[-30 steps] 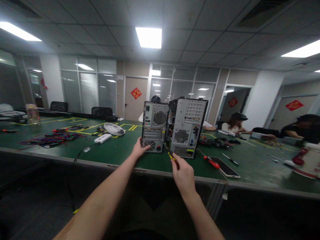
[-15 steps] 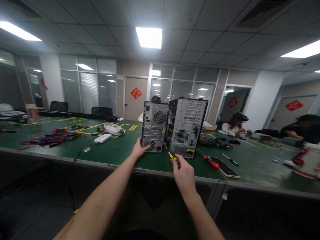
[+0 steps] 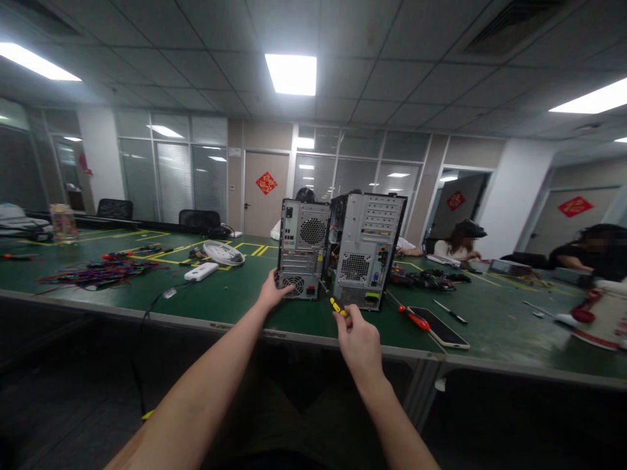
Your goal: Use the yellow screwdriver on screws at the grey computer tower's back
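Two grey computer tower cases stand upright side by side on the green table, their backs towards me. My left hand [image 3: 274,291] grips the lower left edge of the smaller computer case [image 3: 304,259], its thumb across the fan grille and its other fingers round the side, mostly hidden. A yellow and black screwdriver [image 3: 337,305] is pinched in the fingers of my right hand [image 3: 359,336]. Its thin shaft points up and left to the lower right edge of the smaller case; whether the tip touches a screw is too small to tell. Right beside it is the larger computer case [image 3: 366,251].
A red-handled screwdriver [image 3: 415,318] and a phone [image 3: 448,329] lie right of the cases. On the left are a white power strip [image 3: 201,271], a white basket [image 3: 223,252] and a pile of wires [image 3: 100,273]. Other people sit at the far right.
My right hand and the screwdriver have shifted very slightly, with the handle turned a little. The left hand and both cases stay put.
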`<control>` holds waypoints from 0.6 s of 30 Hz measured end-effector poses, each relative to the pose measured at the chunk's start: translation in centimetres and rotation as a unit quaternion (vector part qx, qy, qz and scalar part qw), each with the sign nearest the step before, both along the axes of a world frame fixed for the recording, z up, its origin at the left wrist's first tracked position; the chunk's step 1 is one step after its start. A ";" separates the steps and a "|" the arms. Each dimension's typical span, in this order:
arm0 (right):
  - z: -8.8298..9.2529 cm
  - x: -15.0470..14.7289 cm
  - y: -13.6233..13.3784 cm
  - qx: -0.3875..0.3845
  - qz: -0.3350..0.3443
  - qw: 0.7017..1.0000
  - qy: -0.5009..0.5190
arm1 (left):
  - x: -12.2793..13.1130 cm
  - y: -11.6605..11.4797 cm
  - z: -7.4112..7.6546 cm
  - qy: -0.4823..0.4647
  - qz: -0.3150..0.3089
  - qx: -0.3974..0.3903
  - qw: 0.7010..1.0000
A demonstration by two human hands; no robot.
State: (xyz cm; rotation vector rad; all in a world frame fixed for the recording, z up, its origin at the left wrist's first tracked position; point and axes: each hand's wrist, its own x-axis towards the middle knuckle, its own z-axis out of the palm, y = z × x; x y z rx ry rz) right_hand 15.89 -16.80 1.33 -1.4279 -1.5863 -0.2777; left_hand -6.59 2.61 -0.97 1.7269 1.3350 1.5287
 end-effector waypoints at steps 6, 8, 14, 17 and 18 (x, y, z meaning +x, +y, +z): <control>0.6 0.0 -0.6 0.039 0.034 0.999 -0.016 | -0.1 -0.2 0.2 -0.003 -0.006 -0.004 1.000; 0.7 -0.1 -0.7 0.030 0.042 0.999 -0.003 | -0.1 -0.2 0.2 -0.003 -0.006 -0.008 1.000; 0.4 -0.1 -0.4 -0.027 0.039 0.998 0.036 | 0.0 0.2 0.0 -0.007 -0.002 -0.007 1.000; 0.3 0.1 -0.3 0.013 0.042 0.999 0.009 | -0.1 0.2 -0.1 -0.004 -0.005 -0.011 1.000; 0.3 0.1 -0.3 0.028 0.038 0.999 -0.007 | -0.1 0.2 0.0 -0.002 -0.005 -0.012 1.000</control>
